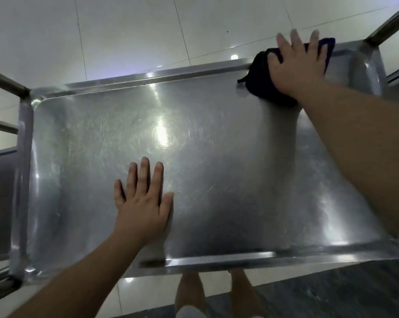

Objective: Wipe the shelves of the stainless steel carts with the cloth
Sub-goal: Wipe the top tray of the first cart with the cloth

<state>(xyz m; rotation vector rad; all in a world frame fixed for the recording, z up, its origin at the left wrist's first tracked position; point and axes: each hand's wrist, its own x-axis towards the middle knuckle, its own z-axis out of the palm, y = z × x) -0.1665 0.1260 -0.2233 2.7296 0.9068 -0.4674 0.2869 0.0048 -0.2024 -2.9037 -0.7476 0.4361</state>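
The stainless steel cart's top shelf (pixel 228 171) fills the middle of the view, shiny with swirl marks and a raised rim. A dark cloth (pixel 260 81) lies bunched at the shelf's far right corner, partly over the far rim. My right hand (pixel 297 63) presses flat on the cloth with straight, spread fingers. My left hand (pixel 143 203) rests flat on the bare shelf near the front edge, fingers straight and spread, holding nothing.
A tubular handle (pixel 6 84) rises at the cart's left end and another handle (pixel 386 26) at the far right. Lower rails (pixel 1 127) show at the left. Pale floor tiles (pixel 136 31) lie beyond the cart. My legs (pixel 191 292) stand below the front rim.
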